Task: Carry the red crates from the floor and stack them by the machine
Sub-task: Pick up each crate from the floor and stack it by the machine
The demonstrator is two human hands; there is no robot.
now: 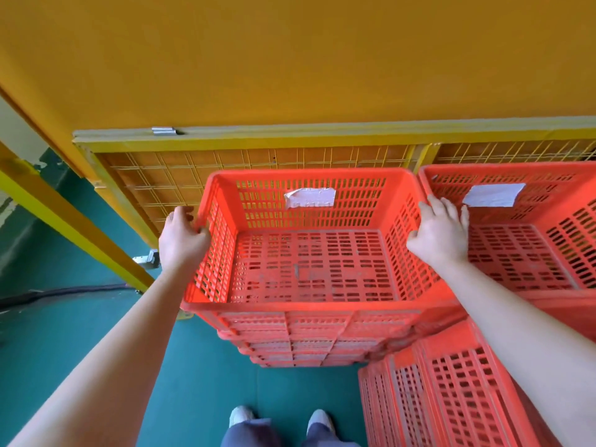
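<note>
Red crate [309,262]: rigid slotted plastic, rectangular, white label [309,197] on far wall, seated atop a nested stack [306,343] between the hands. Left hand [182,235] curled over its left rim; right hand [440,233] clasps the right rim, thumb inside. Second crate [532,246] just right of right hand; yellow wire mesh [154,185] beyond

Bright, even indoor light with warm, strongly saturated colour. There are no hard shadows, only soft shade under the rim of the top red crate [309,262] and on the green floor [64,333] beneath the stack. The wide-angle lens bows the yellow fence rail [290,140] and stretches the forearms [113,350] toward the lower corners. Focus is slightly soft throughout; the orange wall [290,53] looks smeared, and the paper labels [309,197] are too blurred to read.
</note>
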